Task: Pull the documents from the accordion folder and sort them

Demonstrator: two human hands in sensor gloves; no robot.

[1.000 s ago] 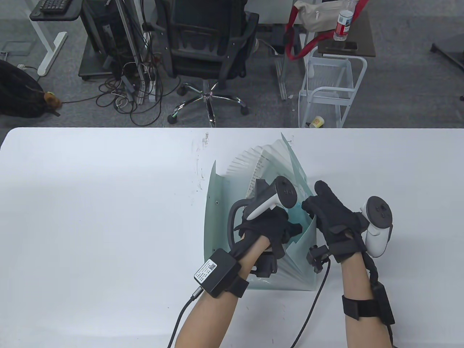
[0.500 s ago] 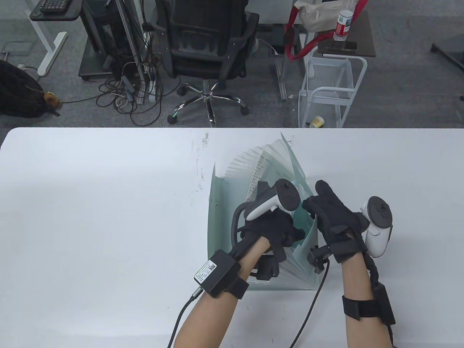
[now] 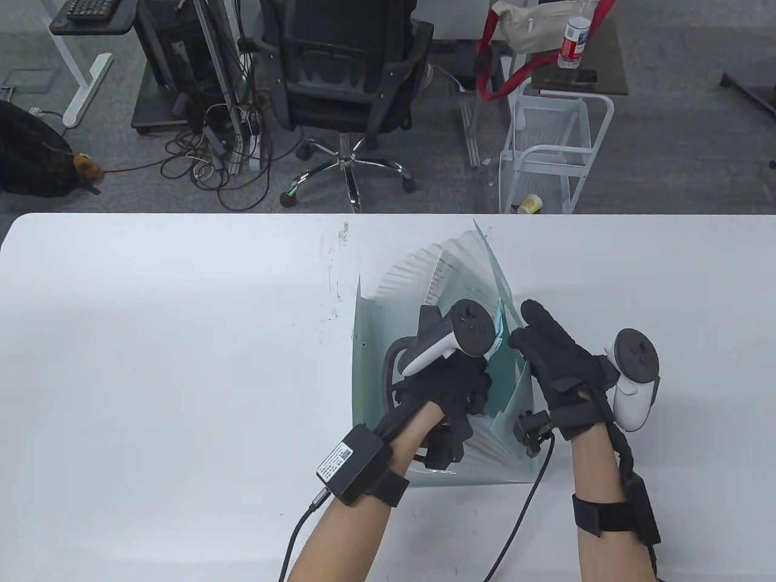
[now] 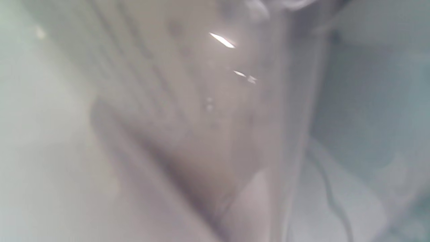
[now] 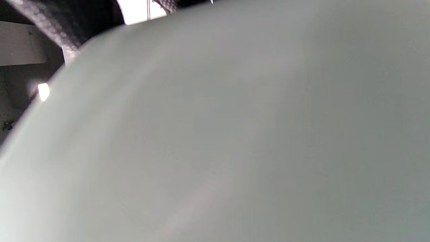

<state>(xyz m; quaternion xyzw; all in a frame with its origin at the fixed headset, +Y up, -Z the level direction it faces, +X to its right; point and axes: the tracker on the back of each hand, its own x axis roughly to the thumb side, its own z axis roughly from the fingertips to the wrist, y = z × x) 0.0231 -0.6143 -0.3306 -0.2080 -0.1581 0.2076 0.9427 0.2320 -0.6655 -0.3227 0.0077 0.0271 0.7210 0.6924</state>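
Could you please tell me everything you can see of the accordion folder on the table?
The accordion folder is pale green translucent plastic, lying fanned open on the white table, its pleated pockets spread. A printed sheet shows in one pocket. The left hand reaches among the pockets; the right hand holds its right side.

Bright even light; both wrist views blurred.

White table; fanned accordion folder lying on it.
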